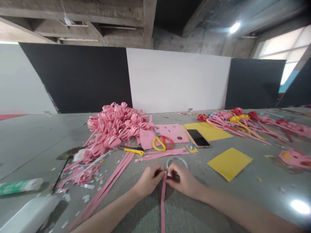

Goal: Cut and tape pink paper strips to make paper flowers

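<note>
Between my two hands a pink paper strip (163,200) hangs down toward the bottom edge of the view. My left hand (152,178) pinches its top end between thumb and fingertips. Beside it, my right hand (182,181) is closed near the same end, with a small white piece of tape (169,174) at its fingertips. Just beyond my hands lies a roll of clear tape (177,158), partly covered by the right one. Several long pink strips (109,186) lie to the left, and a few shorter strips (160,154) lie ahead.
Scissors (162,142), a yellow utility knife (133,149), a phone (198,138) and yellow paper (230,163) lie ahead. A heap of pink paper loops (116,123) stands back left, paper flowers (233,118) back right. At left are a green-and-white tube (21,186) and a white box (31,212).
</note>
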`<state>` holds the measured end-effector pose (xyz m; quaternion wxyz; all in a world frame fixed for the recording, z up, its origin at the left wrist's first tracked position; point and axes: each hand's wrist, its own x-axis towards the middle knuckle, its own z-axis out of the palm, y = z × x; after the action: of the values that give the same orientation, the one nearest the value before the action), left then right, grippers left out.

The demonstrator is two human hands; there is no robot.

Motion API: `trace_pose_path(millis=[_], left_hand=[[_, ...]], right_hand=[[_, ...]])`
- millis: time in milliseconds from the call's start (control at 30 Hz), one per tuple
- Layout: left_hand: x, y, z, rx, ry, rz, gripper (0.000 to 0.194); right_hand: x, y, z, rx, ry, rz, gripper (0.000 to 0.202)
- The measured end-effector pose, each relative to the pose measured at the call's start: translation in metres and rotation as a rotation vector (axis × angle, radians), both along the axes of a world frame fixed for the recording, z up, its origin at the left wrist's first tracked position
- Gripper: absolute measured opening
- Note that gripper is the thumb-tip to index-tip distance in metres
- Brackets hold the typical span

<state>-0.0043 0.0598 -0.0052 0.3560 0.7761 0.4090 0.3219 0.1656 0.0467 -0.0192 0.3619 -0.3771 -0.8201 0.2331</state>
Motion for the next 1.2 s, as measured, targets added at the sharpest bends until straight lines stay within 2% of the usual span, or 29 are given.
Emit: trace_pose_path(millis=[200, 467, 667, 733, 833, 1033, 1100, 1200], left_hand=[[0.0, -0.002, 0.004, -0.017, -0.03, -0.083, 0.015], [0.0, -0.002, 0.006, 0.053, 0.029, -0.054, 0.015], [-0.001, 0.0, 0.001, -0.129, -0.179, 0.051, 0.019], [-0.003, 0.003, 0.006, -0.117, -0.264, 0.09, 0.018], [-0.009, 0.008, 0.024, -0.024, -0.342, 0.128, 0.014], [-0.013, 0.011, 0.082, 0.035, -0.406, 0.106, 0.019], [-0.007, 0.011, 0.098, 0.07, -0.416, 0.034, 0.023], [0.01, 0.013, 0.114, 0.09, -0.461, -0.148, 0.032]], right_hand=[[0.001, 0.003, 0.001, -0.002, 0.044, -0.016, 0.013], [0.0, 0.002, 0.002, -0.012, 0.048, -0.006, 0.013], [0.0, 0.001, 0.006, -0.001, 0.075, -0.017, 0.011], [0.0, 0.001, 0.006, -0.004, 0.074, -0.016, 0.011], [0.0, 0.003, 0.004, -0.009, 0.072, -0.004, 0.013], [-0.001, 0.004, 0.002, -0.035, 0.034, -0.006, 0.018], [-0.001, 0.003, 0.004, -0.036, 0.022, 0.0, 0.018], [-0.001, 0.001, 0.006, -0.043, 0.01, 0.006, 0.013]])
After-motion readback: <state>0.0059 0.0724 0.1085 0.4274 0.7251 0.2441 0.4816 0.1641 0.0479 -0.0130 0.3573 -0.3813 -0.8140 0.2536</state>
